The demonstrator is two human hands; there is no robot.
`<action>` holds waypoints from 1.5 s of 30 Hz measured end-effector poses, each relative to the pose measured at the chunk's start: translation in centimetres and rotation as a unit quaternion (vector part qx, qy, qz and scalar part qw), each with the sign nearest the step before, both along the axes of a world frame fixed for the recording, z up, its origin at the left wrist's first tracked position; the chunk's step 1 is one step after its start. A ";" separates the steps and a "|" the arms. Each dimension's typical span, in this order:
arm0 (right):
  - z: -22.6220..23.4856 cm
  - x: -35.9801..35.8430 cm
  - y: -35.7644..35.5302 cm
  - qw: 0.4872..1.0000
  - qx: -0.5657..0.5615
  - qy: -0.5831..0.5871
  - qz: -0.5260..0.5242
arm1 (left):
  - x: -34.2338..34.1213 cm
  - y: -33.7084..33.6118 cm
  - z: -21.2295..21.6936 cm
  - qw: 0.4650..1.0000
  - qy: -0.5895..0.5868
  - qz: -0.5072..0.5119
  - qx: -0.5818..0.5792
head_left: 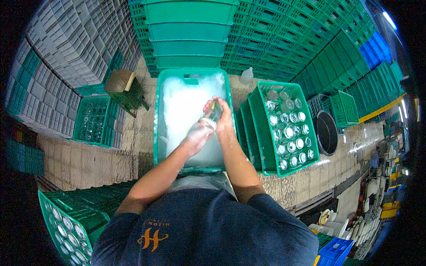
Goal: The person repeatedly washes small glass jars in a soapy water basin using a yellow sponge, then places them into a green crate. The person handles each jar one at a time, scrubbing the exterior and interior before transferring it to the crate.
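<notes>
Both my hands are above a green tub [156, 119] filled with white foam [179, 104]. Between them is a clear glass jar [216, 112], tilted, with a small yellow patch showing near my right fingers. My left hand [198, 135], wet with suds, is closed at the jar's near end. Along the jar's right side and far end curl the fingers of my right hand [226, 119]. The hands hide much of the jar, so I cannot tell what the yellow patch is.
To the right, a green crate [265, 153] holds several glass jars in rows. A black bucket [327, 133] stands beyond it. Near the tub are a translucent jug [246, 76] and a small stool [120, 81]. Tall stacks of green crates [191, 33] and grey crates [73, 40] rise behind.
</notes>
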State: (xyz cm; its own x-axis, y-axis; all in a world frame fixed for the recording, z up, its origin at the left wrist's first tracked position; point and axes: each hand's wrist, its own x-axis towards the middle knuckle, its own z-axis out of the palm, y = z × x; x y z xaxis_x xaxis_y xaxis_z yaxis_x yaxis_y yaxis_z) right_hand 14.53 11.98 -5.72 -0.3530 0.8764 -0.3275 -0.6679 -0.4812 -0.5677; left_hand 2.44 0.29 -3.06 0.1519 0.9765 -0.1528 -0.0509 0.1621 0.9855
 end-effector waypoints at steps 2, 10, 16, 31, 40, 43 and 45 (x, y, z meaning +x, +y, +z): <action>-0.1 -0.1 -0.3 0.999 -0.026 0.025 -0.009 | -0.2 0.2 -0.4 0.847 0.456 -0.066 0.264; 0.0 -0.4 -1.1 0.992 -0.040 -0.050 -0.112 | -1.6 1.7 -1.4 0.767 0.565 -0.143 0.269; -0.2 1.2 -6.0 0.986 -0.027 -0.127 0.100 | -2.1 6.1 -1.6 0.768 0.576 0.068 0.271; 4.2 1.5 -9.0 0.984 -0.028 -0.045 0.169 | -2.4 7.7 0.0 0.990 0.115 0.050 0.068; 5.1 0.7 -9.0 0.984 -0.017 -0.001 0.178 | -3.5 9.0 -0.1 0.881 0.462 0.026 0.099; 4.7 1.0 -9.1 0.972 0.064 -0.123 0.190 | -3.6 8.6 0.8 0.917 0.388 0.004 0.097; 4.6 1.0 -9.2 0.954 -0.083 0.167 0.235 | -3.5 8.5 1.8 0.791 0.551 -0.056 0.259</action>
